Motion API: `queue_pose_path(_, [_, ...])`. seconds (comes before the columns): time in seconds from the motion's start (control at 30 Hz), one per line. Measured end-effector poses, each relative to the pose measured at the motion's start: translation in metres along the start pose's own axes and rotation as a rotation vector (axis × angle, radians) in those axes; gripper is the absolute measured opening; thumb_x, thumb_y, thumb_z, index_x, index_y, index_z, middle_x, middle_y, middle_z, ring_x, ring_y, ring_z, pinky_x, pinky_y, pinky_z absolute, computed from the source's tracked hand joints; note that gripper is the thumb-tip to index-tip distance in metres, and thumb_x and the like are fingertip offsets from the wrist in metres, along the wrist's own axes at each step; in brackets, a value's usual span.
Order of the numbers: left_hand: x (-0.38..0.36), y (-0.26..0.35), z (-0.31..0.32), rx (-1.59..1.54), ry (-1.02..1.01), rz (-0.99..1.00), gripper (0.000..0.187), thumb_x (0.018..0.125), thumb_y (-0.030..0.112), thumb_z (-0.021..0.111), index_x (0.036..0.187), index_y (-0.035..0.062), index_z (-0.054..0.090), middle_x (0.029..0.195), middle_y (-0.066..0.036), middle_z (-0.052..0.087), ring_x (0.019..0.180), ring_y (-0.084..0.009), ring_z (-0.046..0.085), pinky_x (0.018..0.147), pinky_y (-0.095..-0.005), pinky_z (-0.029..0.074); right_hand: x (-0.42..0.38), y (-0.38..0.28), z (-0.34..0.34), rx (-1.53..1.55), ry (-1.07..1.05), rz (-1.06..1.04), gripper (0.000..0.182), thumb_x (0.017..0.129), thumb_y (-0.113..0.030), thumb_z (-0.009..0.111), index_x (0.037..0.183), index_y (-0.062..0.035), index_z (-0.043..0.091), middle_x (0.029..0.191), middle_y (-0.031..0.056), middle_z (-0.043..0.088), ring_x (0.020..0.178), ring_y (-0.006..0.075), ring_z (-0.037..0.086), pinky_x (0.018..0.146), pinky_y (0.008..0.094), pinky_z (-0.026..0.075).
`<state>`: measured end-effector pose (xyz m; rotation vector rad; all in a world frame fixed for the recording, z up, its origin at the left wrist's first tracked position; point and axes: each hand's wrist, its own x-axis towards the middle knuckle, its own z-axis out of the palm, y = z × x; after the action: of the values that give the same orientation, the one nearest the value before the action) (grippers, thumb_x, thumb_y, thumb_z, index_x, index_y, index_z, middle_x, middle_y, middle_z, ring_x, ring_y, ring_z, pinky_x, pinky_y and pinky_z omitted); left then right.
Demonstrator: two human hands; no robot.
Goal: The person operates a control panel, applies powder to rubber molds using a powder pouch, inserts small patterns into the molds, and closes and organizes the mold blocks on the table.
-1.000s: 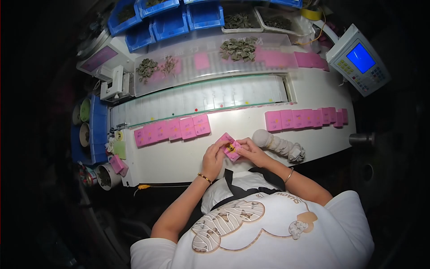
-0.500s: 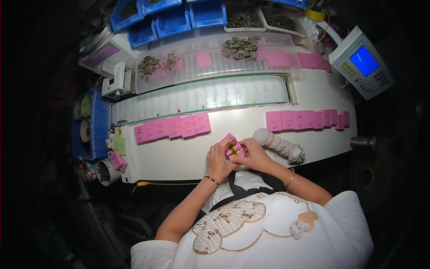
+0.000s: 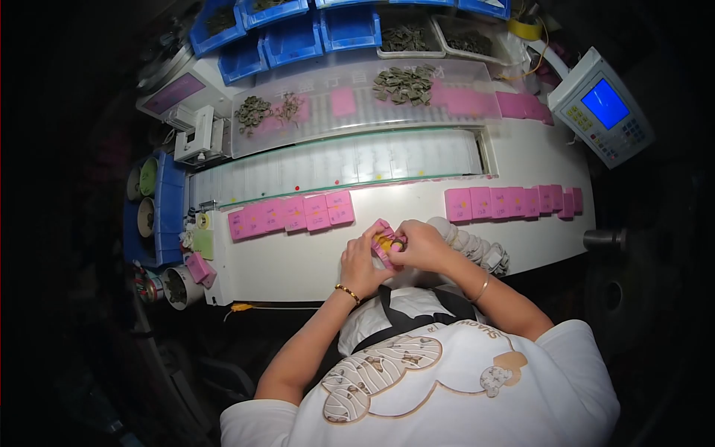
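Note:
Near the table's front edge, my left hand (image 3: 362, 261) is closed round the left side of a small pink box (image 3: 382, 240), with yellow showing inside it. My right hand (image 3: 419, 246) is closed at the box's right side, its fingers pinching a small dark, round-looking piece (image 3: 400, 243) whose details are too small to tell. A row of pink boxes (image 3: 295, 214) with handwritten marks lies to the left of my hands. Another row of pink boxes (image 3: 494, 203) is at the right. Just beside my right hand is a stack of round whitish pieces (image 3: 474, 247).
Behind the box rows lies a glass-covered strip (image 3: 335, 165). Beyond it, a clear tray (image 3: 357, 119) holds dried plant pieces, with blue bins (image 3: 293, 42) at the back. A device with a blue screen (image 3: 605, 104) stands at the right, a white cup (image 3: 179, 287) at the left.
My right hand has lifted a little from the box's lower right side and turned over it. A dark piece now shows at its fingertips, and more yellow is visible inside the box.

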<state>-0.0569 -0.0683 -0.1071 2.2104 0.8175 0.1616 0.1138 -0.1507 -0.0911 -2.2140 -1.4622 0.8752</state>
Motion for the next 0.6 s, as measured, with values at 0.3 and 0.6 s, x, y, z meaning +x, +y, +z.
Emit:
queue_pose_path(0.3, [0.014,0.002,-0.011,-0.037,-0.147,-0.094,0.097,0.057,0.039,0.087,0.139,0.0184,0.039,0.127,-0.010,0.055,0.116,-0.0322,0.051,0.099,-0.0457,0.041,0.037,0.039,-0.003,0.199,0.177,-0.302,0.064,0.073,-0.006,0.077,0.133,-0.0042,0.052,0.132,0.0150,0.056,0.110,0.0328,0.060,0.095,0.0401,0.049])
queue_pose_path(0.6, [0.011,0.004,-0.004,0.033,-0.090,-0.016,0.104,0.054,0.033,0.092,0.140,0.0180,0.036,0.122,-0.009,0.054,0.114,-0.0318,0.051,0.097,-0.0461,0.041,-0.048,0.040,-0.045,-0.165,0.250,-0.260,0.067,0.075,-0.011,0.072,0.138,-0.0134,0.050,0.138,0.0114,0.049,0.121,0.0320,0.048,0.100,0.0448,0.042])
